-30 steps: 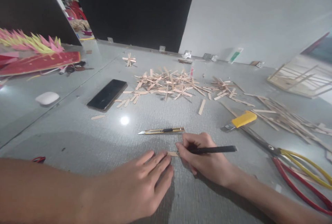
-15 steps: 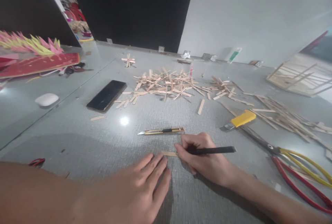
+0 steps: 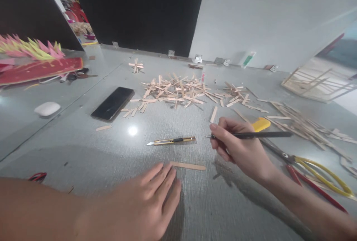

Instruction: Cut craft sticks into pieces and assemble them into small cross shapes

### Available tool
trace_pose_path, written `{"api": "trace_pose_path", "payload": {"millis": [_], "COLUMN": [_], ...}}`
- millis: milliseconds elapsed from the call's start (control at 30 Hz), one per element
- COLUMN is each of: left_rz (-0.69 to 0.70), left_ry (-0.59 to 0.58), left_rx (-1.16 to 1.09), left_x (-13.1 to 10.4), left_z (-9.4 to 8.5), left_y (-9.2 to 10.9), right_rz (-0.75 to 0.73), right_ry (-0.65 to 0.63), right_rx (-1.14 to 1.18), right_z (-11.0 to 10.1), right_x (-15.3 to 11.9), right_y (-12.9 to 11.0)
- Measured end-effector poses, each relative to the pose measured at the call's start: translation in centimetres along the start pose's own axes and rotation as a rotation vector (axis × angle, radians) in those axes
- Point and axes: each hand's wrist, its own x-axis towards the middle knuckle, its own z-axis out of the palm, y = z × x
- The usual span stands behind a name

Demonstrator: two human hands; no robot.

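Note:
My left hand (image 3: 150,200) lies flat on the table, its fingertips over the left end of a wooden craft stick (image 3: 191,166). The rest of that stick shows, lying level on the surface. Raised off the table to the right, my right hand (image 3: 240,148) grips a black pen (image 3: 267,134) between thumb and fingers, its thin tip pointing left. A craft knife (image 3: 171,141) with a gold body lies beyond the stick, blade to the left. Behind my right hand is a yellow box cutter (image 3: 261,124), partly covered by it.
A pile of craft sticks (image 3: 178,88) spreads across the middle. A phone (image 3: 113,103) and a white case (image 3: 47,109) lie left. Shears with yellow and red handles (image 3: 320,172) and long thin wooden strips (image 3: 304,127) are at the right, near a wooden frame (image 3: 315,84).
My right hand has lifted off the craft stick with the pen and moved right and away from me, uncovering the stick's right end. My left hand has stayed in place.

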Motion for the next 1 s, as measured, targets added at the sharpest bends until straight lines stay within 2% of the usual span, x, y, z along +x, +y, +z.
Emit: {"api": "trace_pose_path", "payload": {"millis": [133,267,367,500,733,1000], "left_rz": [0.0,-0.013,-0.019,-0.076,-0.078,-0.078], "left_ry": [0.079,0.113,0.087,-0.007,-0.022,-0.012], "left_rx": [0.05,0.046,0.001,-0.025,-0.022,-0.01], "left_x": [-0.2,-0.1,-0.1,0.1,0.1,0.0], "left_z": [0.2,0.5,0.7,0.8,0.7,1.1], "left_y": [0.1,0.2,0.3,0.5,0.7,0.7], "right_rz": [-0.007,0.01,0.039,0.031,0.085,0.075], "right_ry": [0.012,-0.11,-0.23,-0.338,-0.358,-0.374], "right_rx": [-0.016,-0.055,-0.087,-0.172,-0.159,-0.139], "right_z": [-0.4,0.9,2.2,3.0,3.2,3.3], "right_x": [0.2,-0.6,-1.5,-2.3,-2.0,-2.1], "right_y": [-0.5,0.1,1.0,2.1,2.7,3.3]}}
